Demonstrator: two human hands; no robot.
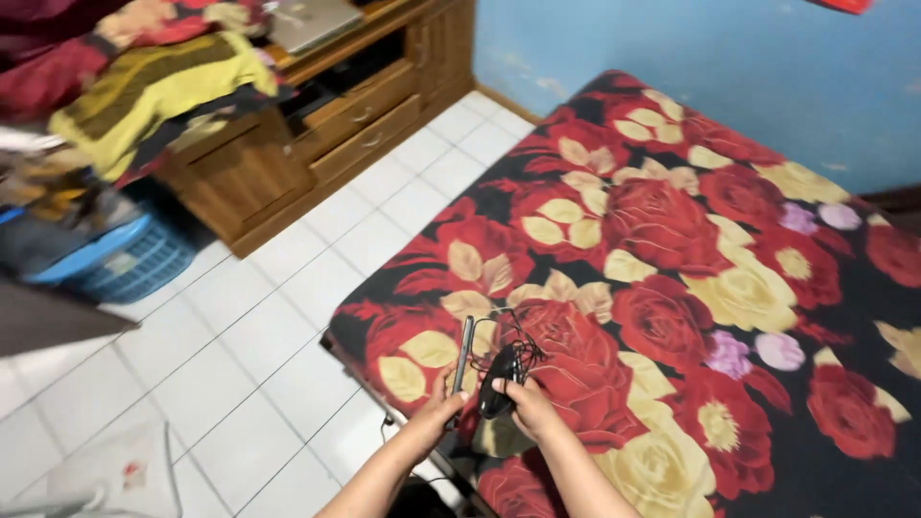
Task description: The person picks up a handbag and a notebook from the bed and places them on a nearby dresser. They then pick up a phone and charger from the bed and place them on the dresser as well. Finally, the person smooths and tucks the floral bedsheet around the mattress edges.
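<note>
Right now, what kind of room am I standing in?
Probably a bedroom in a home: a mattress in a rose-print sheet, a wooden cabinet piled with clothes, and a blue laundry basket on the white tile floor.

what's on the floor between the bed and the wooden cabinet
In the head view, only bare white tiled floor lies between the floral-covered bed and the wooden cabinet. The blue laundry basket stands off to the side.
</note>
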